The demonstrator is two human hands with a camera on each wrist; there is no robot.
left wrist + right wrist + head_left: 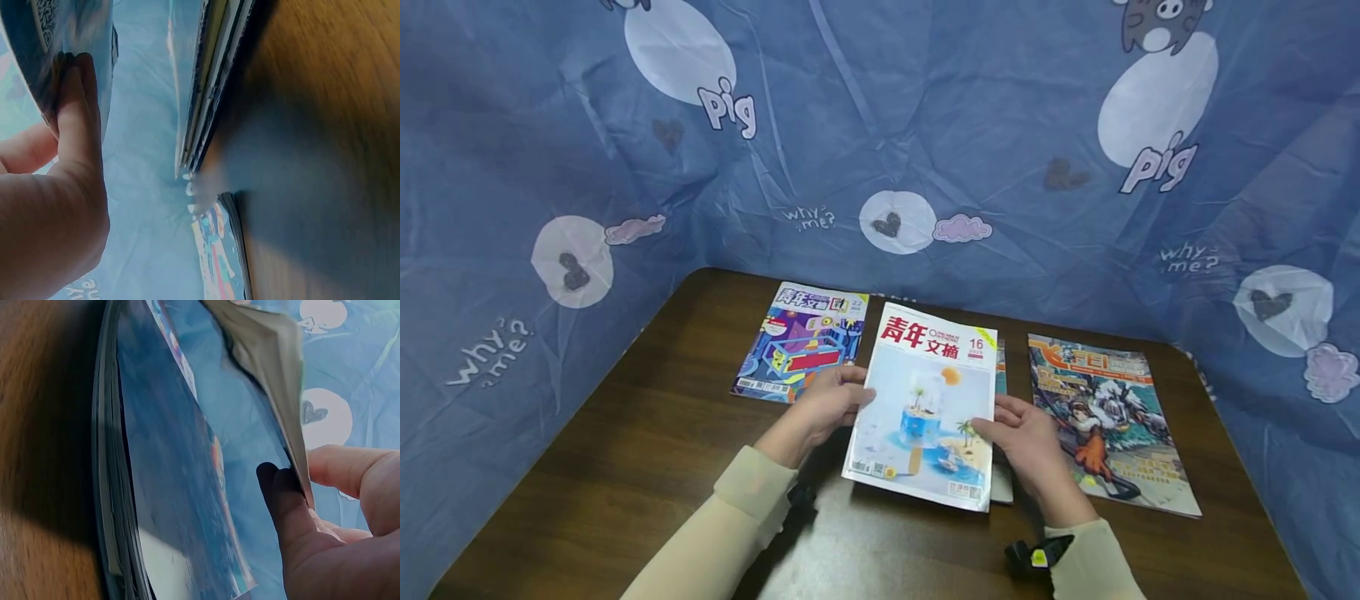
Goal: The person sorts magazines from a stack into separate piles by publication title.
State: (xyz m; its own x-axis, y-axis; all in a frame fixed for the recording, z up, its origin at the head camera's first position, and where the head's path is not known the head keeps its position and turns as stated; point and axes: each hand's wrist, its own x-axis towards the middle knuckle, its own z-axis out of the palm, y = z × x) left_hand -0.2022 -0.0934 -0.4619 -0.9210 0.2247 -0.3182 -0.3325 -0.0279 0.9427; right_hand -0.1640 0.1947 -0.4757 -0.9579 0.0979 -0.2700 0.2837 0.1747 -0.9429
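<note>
Both hands hold a white and pale-blue magazine (917,450) with red title characters, raised above the table. The left hand (831,404) grips its left edge, thumb on the cover and fingers behind. On the opposite edge, the right hand (1026,437) pinches it, its thumb over the cover. Underneath lies a stack of magazines (169,487), mostly hidden in the head view; both wrist views show a gap between it and the held one. In the left wrist view the left hand's fingers (81,119) press against the underside of the held magazine.
A purple and blue magazine (805,346) lies at the back left of the brown wooden table (625,442). To the right is a magazine with an orange title and an illustrated figure (1112,425). A blue printed cloth (820,167) hangs behind the table and along its sides.
</note>
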